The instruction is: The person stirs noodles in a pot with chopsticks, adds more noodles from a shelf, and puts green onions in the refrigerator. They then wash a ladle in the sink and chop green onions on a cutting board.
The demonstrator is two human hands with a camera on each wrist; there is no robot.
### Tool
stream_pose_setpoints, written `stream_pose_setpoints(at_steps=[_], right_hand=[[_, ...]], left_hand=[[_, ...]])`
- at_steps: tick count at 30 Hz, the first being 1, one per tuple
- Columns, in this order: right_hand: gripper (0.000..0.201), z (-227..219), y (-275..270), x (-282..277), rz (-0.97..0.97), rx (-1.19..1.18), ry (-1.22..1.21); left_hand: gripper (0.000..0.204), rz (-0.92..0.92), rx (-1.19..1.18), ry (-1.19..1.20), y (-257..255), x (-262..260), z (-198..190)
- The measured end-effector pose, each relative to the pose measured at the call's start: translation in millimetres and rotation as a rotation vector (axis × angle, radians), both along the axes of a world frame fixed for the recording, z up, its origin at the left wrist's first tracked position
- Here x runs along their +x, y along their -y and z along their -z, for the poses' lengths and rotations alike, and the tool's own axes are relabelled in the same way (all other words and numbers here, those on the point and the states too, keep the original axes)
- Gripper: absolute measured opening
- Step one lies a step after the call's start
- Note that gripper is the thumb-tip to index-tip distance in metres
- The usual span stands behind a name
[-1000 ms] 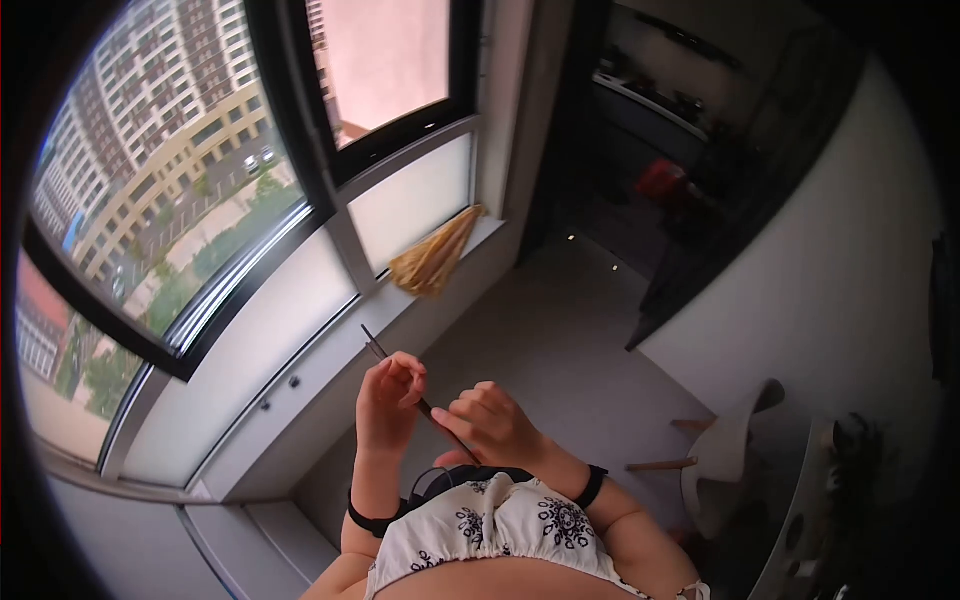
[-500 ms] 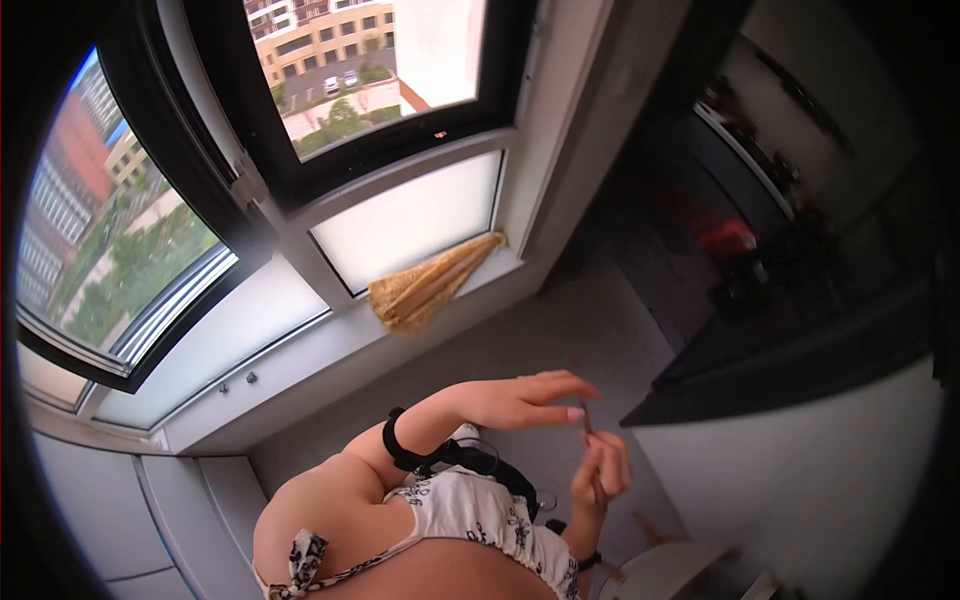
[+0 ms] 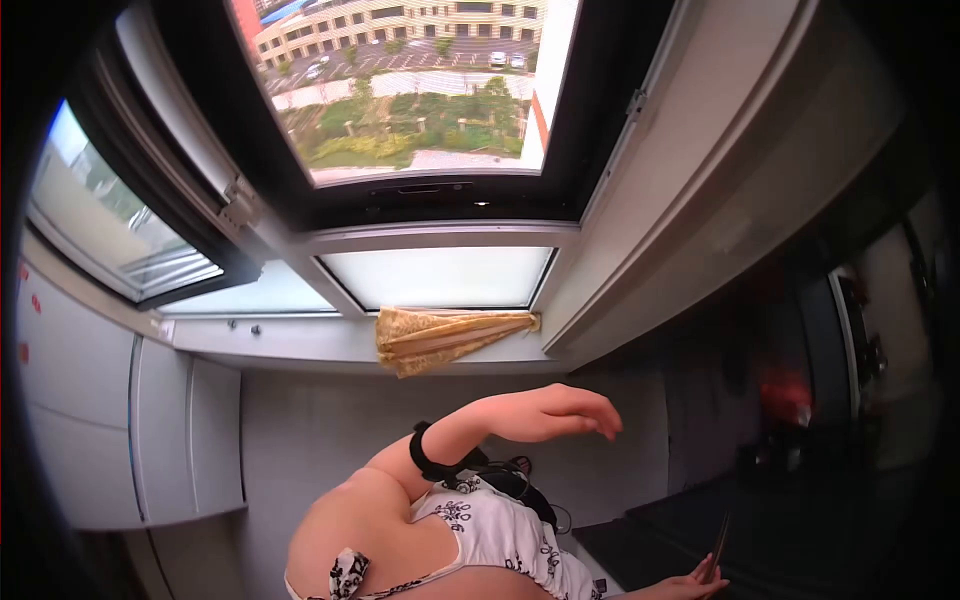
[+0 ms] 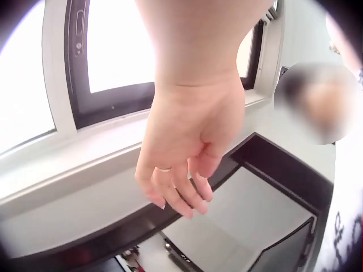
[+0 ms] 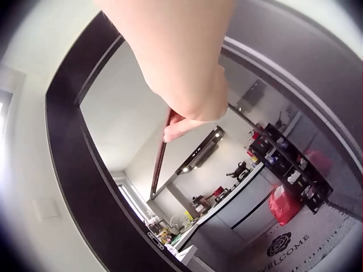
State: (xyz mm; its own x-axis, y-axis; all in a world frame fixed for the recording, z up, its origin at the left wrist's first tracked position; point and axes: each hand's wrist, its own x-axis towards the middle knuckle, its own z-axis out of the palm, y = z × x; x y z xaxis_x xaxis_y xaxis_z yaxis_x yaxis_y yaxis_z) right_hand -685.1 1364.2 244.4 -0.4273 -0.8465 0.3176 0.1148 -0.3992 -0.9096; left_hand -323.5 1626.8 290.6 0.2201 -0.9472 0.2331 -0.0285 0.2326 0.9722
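Below the window sill [image 3: 300, 340] with its folded yellow cloth [image 3: 445, 338], the left hand [image 3: 555, 412] hangs loose-fingered, holding nothing — the right hand [image 3: 690, 585] grips a thin dark stick [image 5: 160, 158].

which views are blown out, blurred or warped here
Head view: strong fisheye with dark vignette, window frame bowed, right side murky, right hand with the thin stick dim at the bottom edge. Left wrist view: window glass blown out white, a blurred patch at right, left hand sharp. Right wrist view: evenly lit, edges curved.
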Motion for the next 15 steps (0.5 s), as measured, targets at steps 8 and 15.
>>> stream_pose_setpoints(at_steps=[8,15], right_hand=[[0.06,-10,118,104,-0.228,0.014,-0.076],[0.061,-40,115,148,-0.114,-0.141,0.022]], left_hand=[[0.004,-0.193,0.169,-0.147,-3,27,7],[0.005,-0.098,0.13,0.109,19,85,13]])
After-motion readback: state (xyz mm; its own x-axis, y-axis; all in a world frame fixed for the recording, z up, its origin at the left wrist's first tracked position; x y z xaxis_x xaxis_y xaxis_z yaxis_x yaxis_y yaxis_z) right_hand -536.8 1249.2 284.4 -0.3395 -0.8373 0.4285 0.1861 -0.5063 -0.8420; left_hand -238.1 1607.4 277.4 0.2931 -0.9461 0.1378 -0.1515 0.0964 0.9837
